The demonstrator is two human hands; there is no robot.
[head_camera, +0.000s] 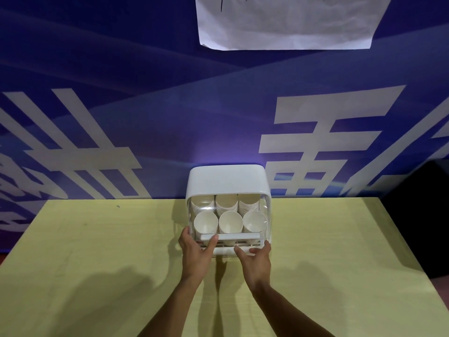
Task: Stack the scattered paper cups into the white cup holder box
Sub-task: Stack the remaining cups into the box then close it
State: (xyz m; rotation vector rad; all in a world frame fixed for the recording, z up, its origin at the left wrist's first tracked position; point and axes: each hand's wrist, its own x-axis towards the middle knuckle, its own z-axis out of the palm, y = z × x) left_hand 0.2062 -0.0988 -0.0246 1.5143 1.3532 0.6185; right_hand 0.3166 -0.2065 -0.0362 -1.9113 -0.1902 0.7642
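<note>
The white cup holder box (228, 178) stood at the middle of the far edge of a yellow table (97, 239), with paper cups (230, 222) nested inside in two rows of three, mouths facing the camera. A person's left hand (195, 254) gripped the box's lower left front corner, its thumb on the white handle (240, 237). The right hand (257, 261) touched the lower right front edge; whether it clasped could not be told. Behind hung a blue banner (145, 93) and a sheet of paper (286, 23).
</note>
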